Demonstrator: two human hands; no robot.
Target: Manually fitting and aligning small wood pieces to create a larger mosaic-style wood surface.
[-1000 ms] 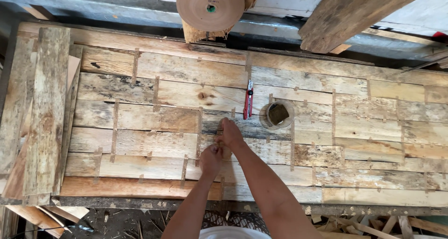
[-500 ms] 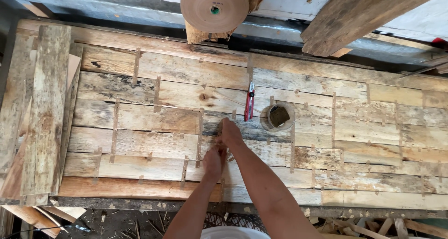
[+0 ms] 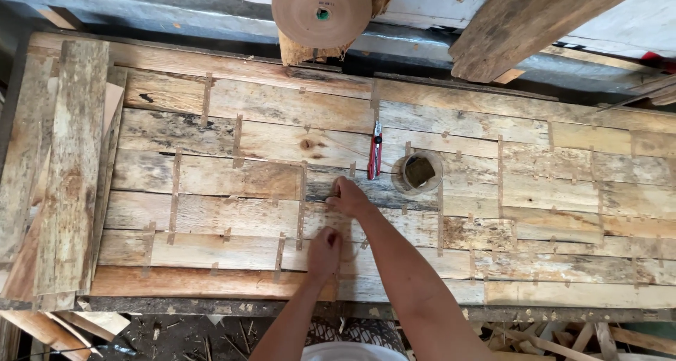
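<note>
Head view, looking straight down. Your left hand (image 3: 324,250) lies knuckles up on the patchwork sheet of veneer strips (image 3: 232,178), near the sheet's near edge, with its fingers curled down onto the wood; whether anything is pinched beneath them cannot be told. Your right hand (image 3: 348,196) lies just beyond it, farther from you, palm down and fingers drawn together, pressing on a vertical line of paper tape (image 3: 341,235) that runs between your two hands. The hands are near each other but not touching.

The veneer sheet covers most of the workbench (image 3: 282,306) and is made of many pale and grey pieces joined edge to edge, with short brown tape tabs across the seams. Just right of your right hand and slightly farther away stands a small round bowl (image 3: 418,172) holding a dark sponge-like pad (image 3: 421,171). Just left of the bowl lies a red utility knife (image 3: 374,151), pointing away from you, apart from both hands.

At the far edge, roughly in line with your hands, a large roll of brown paper tape (image 3: 322,10) stands facing you. A thick rough plank (image 3: 542,19) leans across the far right corner. Along the left side lies a stack of loose veneer strips (image 3: 67,171), running near to far. Wood scraps (image 3: 535,336) litter the floor below the near edge.
</note>
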